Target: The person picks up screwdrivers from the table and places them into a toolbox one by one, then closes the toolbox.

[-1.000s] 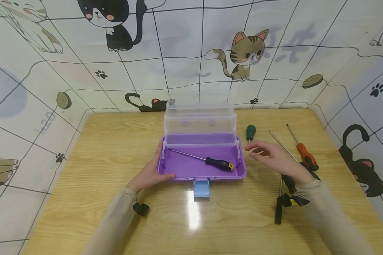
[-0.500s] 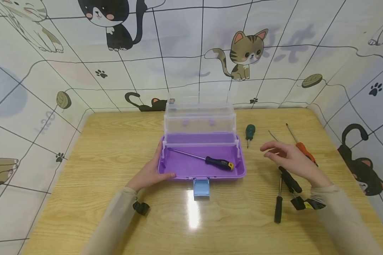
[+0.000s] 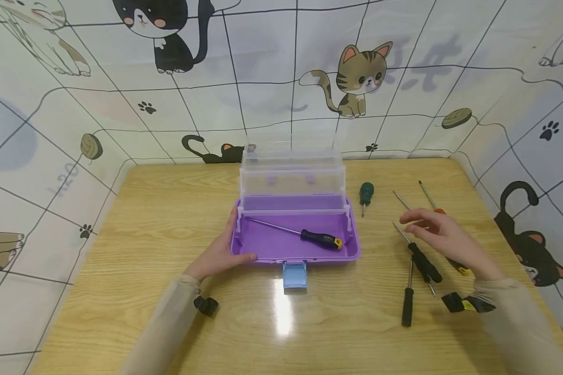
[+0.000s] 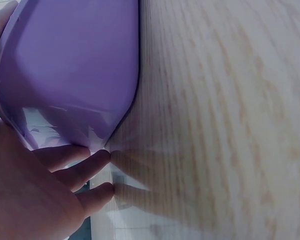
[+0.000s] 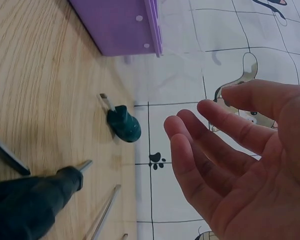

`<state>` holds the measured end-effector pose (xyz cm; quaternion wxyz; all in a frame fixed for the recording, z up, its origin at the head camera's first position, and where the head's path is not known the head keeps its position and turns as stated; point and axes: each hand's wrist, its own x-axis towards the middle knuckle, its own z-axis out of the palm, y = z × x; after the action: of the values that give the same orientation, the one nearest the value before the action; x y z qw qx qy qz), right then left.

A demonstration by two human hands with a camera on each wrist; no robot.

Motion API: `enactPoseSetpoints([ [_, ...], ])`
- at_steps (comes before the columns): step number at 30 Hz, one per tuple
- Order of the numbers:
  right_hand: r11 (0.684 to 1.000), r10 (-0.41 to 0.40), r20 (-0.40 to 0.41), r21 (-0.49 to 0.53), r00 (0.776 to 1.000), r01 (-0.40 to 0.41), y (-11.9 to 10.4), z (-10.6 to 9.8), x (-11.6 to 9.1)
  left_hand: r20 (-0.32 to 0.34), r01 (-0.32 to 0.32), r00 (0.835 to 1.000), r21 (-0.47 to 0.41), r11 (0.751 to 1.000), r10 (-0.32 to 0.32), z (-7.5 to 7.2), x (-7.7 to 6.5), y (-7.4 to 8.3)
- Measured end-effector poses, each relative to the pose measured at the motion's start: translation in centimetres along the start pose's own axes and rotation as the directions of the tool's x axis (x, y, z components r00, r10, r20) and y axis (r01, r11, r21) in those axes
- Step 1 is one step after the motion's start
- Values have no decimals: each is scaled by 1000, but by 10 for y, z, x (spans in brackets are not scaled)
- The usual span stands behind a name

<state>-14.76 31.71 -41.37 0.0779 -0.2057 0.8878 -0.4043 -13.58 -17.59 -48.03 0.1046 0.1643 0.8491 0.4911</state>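
Note:
A purple toolbox [image 3: 356,254] stands with its clear lid [image 3: 293,182] raised. Inside lies a screwdriver [image 3: 321,239] with a black handle and yellow end. My left hand [image 3: 218,256] holds the box's near left corner, thumb along the front rim and fingers against the left side; the left wrist view shows fingertips close to its base. My right hand [image 3: 443,237] hovers above the loose screwdrivers, fingers loosely bent and nothing in them. Nearest below it is a black-handled screwdriver [image 3: 424,263]. An orange-handled screwdriver [image 3: 427,195] is partly hidden behind the hand.
A short green screwdriver [image 3: 366,194] lies right of the box. Another black-handled screwdriver [image 3: 407,307] lies nearer the front, its shaft meeting the cluster. The blue latch [image 3: 294,275] hangs open at the box's front. Cat-printed cloth [image 3: 262,62] surrounds the wooden table [image 3: 169,208].
My right hand has moved rightward, away from the toolbox and over the loose screwdrivers, uncovering the green one's shaft. My left hand and the box stay put.

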Motion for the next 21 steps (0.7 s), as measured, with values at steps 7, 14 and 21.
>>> enactPoseSetpoints([
  [7,997,45,-38,-54,998,-47,11,-6,-11,4,-2,1000,-11,1000,3,0,1,-2],
  [14,998,44,-45,-45,998,-46,25,-7,-21,0,-2,1000,14,1000,2,0,2,-3],
  [21,992,78,-74,-96,994,-85,39,-7,-34,-4,-14,1000,28,1000,14,-1,0,9],
])
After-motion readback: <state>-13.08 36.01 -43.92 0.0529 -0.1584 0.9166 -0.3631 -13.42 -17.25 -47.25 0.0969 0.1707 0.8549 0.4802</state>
